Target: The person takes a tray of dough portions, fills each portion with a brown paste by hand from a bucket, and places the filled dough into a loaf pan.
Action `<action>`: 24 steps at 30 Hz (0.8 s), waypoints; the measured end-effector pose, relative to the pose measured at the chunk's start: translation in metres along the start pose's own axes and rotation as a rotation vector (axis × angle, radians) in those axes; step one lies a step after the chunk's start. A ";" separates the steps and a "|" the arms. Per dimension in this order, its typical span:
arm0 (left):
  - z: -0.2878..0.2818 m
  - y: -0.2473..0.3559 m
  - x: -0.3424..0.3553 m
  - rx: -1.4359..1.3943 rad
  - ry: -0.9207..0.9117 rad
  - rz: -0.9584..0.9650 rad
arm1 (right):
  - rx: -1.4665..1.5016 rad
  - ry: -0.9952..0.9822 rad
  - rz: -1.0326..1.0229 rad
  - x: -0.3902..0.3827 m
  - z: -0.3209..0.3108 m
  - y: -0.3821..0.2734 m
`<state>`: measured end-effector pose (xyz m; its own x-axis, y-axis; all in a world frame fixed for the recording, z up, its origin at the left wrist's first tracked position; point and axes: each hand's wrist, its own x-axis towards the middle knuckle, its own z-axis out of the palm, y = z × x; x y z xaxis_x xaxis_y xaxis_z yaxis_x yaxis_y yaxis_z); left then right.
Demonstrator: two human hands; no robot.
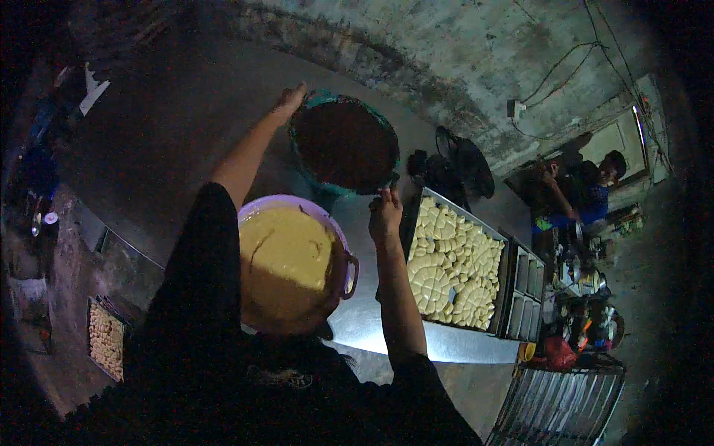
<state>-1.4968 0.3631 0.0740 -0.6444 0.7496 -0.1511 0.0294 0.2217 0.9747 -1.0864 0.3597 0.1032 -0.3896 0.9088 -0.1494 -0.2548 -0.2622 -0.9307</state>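
Observation:
My left hand (289, 100) and my right hand (385, 209) grip opposite sides of a round teal tub (344, 137) with a dark interior; whether it holds anything is too dim to tell. Just below it, nearer my body, sits a lilac basin (342, 238) of pale yellow batter (286, 241). To the right of that basin, a metal tray (416, 208) is filled with pale, cream-coloured pieces of dough (454, 264) in segmented shapes. Both sit on a metal worktop (149, 126).
Empty divided tins (520, 290) stand beside the tray. Dark objects (461, 167) lie by the wall (476, 52). A co-worker (587, 193) is at the right among cluttered items. A tray of small pieces (106, 342) is at lower left, a metal rack (561, 405) at lower right.

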 end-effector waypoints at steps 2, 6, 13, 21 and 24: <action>-0.009 0.004 -0.007 0.013 0.067 -0.014 | -0.512 -0.086 -0.229 0.009 -0.010 0.009; -0.026 0.015 -0.036 0.178 0.159 0.011 | -0.016 -0.079 0.060 0.032 -0.015 0.002; -0.082 -0.013 -0.103 0.172 -0.031 0.065 | -0.027 -0.250 0.044 0.033 -0.041 -0.022; -0.163 -0.008 -0.302 0.249 0.247 0.117 | -0.455 -0.119 -0.020 -0.122 -0.153 -0.095; -0.202 -0.073 -0.385 0.096 0.462 0.317 | -0.652 0.195 -0.182 -0.161 -0.299 -0.080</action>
<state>-1.4048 -0.0675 0.0941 -0.8594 0.4431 0.2552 0.3314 0.1026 0.9379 -0.7391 0.3314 0.1015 -0.2095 0.9774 0.0277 0.3051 0.0923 -0.9478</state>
